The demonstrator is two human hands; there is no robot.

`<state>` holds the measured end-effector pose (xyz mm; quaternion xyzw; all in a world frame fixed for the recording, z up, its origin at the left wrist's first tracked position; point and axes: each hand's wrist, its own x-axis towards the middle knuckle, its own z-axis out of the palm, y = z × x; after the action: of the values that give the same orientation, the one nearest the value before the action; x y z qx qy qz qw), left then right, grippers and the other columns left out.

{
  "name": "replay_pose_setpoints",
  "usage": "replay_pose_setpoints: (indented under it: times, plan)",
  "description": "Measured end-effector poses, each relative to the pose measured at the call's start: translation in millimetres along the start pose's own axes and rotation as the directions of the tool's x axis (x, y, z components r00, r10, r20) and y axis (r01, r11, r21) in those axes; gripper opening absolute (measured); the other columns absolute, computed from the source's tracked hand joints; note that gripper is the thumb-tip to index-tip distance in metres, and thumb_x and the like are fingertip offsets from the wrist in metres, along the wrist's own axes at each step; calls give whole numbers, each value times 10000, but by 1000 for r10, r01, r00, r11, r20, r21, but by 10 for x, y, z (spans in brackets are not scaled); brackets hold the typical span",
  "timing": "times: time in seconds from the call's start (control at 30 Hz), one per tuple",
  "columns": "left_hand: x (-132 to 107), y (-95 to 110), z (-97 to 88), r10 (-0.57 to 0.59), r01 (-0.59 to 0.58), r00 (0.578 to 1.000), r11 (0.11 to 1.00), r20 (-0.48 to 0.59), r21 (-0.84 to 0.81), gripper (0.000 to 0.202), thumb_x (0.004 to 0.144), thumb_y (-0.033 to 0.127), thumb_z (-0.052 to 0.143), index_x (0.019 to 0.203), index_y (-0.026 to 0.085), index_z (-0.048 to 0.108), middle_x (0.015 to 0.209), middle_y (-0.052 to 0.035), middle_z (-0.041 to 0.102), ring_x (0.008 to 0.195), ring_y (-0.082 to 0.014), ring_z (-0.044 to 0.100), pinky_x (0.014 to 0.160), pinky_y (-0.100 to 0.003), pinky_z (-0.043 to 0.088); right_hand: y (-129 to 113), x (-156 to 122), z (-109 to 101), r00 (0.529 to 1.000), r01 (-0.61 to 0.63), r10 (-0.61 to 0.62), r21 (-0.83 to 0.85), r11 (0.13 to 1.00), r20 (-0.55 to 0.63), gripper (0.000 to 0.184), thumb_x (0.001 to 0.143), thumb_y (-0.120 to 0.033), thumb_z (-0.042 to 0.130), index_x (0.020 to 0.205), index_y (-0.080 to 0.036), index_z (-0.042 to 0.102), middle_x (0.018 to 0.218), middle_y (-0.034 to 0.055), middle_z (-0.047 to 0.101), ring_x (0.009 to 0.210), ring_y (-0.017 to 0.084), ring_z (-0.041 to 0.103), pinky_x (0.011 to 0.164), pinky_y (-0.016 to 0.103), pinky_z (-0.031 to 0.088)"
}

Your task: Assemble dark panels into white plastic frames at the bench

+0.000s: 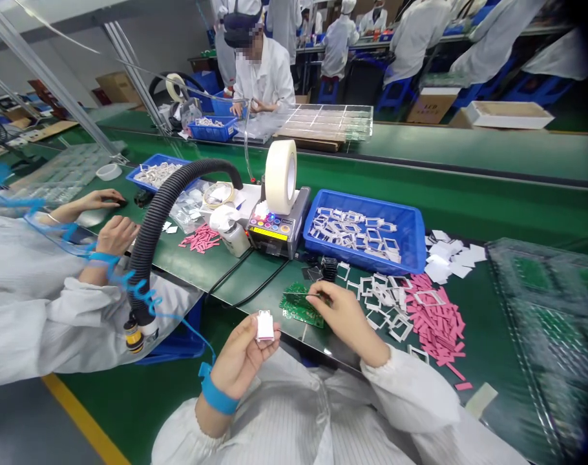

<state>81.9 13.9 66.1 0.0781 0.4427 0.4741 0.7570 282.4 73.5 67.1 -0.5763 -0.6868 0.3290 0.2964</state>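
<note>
Just left of the circuit board (301, 314), towards its near side, the left hand (245, 352) pinches a small white piece (265, 326) between thumb and fingers, the gap only as wide as the piece, whose longer side points away and whose near end shows pink. Over the board, the right hand (340, 315) has thumb and fingertips closed on a thin dark tool (298, 294), its length running crosswise, free end leftward; I cannot tell whether it touches the board. From that end, the white piece lies nearer and slightly left. Right of the board spread white frames (384, 303) and pink strips (434, 323).
</note>
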Motion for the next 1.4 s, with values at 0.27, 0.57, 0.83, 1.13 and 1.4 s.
replay_pose_setpoints:
  times: [0.27,0.57,0.83,1.13,1.4]
  plan:
    - [-196,-28,440,-58,25,958,993,281,118,342,702,419,698,863,117,707,689,-60,710,584,-123,624,578,-231,486,-623,-186,-483,961,26,-128,381,924,245,182,773,-323,609,924,-236,660,606,-33,509,530,105,430,490,224,354]
    - [-300,9,504,-48,-23,945,977,322,213,375,645,479,722,737,115,734,647,-57,719,564,-112,623,566,-199,471,-664,-167,-513,936,212,-281,295,931,213,108,818,-217,567,891,-172,631,717,-6,612,564,83,470,513,202,359]
    - [-231,-5,408,-126,49,914,977,385,206,337,643,445,735,772,135,716,720,-72,747,606,-148,679,597,-223,510,-599,-96,-492,856,429,-473,226,875,209,100,841,-225,595,919,-178,633,674,-39,610,556,72,500,564,193,396]
    - [-40,-128,643,37,-54,925,998,379,34,267,730,286,703,963,158,679,877,-48,725,796,-134,658,808,-253,489,-665,-270,-497,974,223,-225,-192,956,16,250,759,-305,675,920,-178,533,850,48,613,782,203,564,652,319,454]
    - [185,-215,950,61,-71,936,997,347,18,321,743,244,685,1060,213,651,1131,-60,659,1077,-207,583,986,-346,403,-457,-200,-782,981,193,-182,-386,902,66,173,770,-146,620,908,-185,524,864,41,628,795,189,584,667,295,464]
